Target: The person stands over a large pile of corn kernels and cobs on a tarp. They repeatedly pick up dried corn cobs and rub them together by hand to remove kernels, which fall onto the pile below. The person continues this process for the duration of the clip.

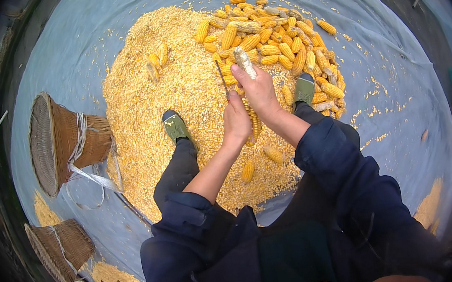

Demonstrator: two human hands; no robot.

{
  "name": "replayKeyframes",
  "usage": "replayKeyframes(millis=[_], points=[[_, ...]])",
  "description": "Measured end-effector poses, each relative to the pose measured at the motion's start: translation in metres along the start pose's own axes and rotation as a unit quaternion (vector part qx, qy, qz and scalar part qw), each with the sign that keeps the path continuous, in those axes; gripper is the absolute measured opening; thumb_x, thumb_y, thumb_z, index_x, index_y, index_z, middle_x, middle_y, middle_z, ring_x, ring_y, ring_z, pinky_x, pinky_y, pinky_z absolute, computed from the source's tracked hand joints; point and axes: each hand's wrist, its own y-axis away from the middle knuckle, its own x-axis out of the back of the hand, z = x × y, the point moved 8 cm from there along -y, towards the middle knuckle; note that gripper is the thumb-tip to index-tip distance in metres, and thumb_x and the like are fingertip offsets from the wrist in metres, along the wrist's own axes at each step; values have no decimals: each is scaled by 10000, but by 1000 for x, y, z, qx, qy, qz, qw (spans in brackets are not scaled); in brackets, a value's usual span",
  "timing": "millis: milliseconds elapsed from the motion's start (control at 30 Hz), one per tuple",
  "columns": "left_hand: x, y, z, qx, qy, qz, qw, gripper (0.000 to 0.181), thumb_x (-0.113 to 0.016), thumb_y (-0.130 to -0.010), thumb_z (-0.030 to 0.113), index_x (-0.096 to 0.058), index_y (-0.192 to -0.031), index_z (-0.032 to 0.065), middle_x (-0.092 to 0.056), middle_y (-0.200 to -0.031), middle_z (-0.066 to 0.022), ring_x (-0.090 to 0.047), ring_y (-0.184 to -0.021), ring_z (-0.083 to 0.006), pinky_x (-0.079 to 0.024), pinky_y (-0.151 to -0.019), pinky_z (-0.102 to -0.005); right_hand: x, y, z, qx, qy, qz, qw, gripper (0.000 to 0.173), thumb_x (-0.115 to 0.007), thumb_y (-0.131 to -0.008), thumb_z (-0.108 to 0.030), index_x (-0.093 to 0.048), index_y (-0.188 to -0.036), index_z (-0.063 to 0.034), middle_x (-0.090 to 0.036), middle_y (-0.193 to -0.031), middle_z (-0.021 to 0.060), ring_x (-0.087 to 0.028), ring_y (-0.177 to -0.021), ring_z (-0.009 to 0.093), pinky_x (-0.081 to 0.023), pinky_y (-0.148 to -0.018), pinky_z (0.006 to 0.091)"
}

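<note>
My left hand (236, 119) is closed around a thin, dark metal rod tool (222, 78) that looks like a screwdriver. Its shaft points up and away from me, and its handle is mostly hidden in the fist. Just to the right, my right hand (261, 91) grips a pale corn cob (244, 61) that looks largely bare of kernels. The cob's upper part sticks out beyond the thumb, apart from the rod. Below both hands spreads a heap of loose corn kernels (149, 95). A yellow ear of corn (255, 125) shows between my forearms.
A pile of unshelled corn ears (277, 39) lies ahead to the right. My green shoes (175, 126) stand in the kernels. Two woven baskets (69, 142) lie tipped at left, one with a white strap (95, 178). A pale blue sheet (394, 80) covers the ground.
</note>
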Motion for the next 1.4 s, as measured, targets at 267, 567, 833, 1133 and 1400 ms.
replayKeyframes(millis=[267,567,833,1133,1400], points=[[0,-1,36,112,343,-132,923,520,-167,-925,451,-402,-1154,47,-566,-885,-91,-595,-732,-149,-521,-602,-283,-6,7,-35,187,22,-169,967,406,-477,-859,-396,-593,-1020,-42,-571,-987,69,-529,-965,159,-381,-870,278],[-8,5,8,122,284,-146,940,526,-175,-914,486,-466,-961,49,-540,-651,-82,-563,-518,-161,-496,-427,-285,4,-13,1,20,-35,-50,998,370,-516,-857,-358,-592,-867,4,-593,-785,55,-528,-733,115,-406,-697,253],[24,-4,41,-117,-25,25,993,570,-174,-922,452,-439,-1089,-25,-570,-860,-211,-576,-802,-346,-455,-704,-436,-13,9,-28,243,135,-38,960,484,-553,-802,-430,-574,-916,41,-580,-933,156,-547,-893,236,-394,-831,314],[5,-6,24,7,186,-94,978,530,-185,-932,430,-481,-1040,4,-565,-823,-129,-562,-664,-205,-460,-564,-309,17,-21,-22,95,-20,-3,995,243,-609,-806,-244,-575,-901,-23,-555,-707,-4,-476,-650,65,-406,-600,239],[12,-3,32,149,388,-78,906,489,-171,-937,409,-439,-1133,49,-553,-896,-92,-584,-696,-154,-523,-540,-281,-17,8,-36,164,-29,-160,973,370,-575,-805,-379,-581,-958,-42,-566,-838,53,-538,-813,164,-409,-738,307]])
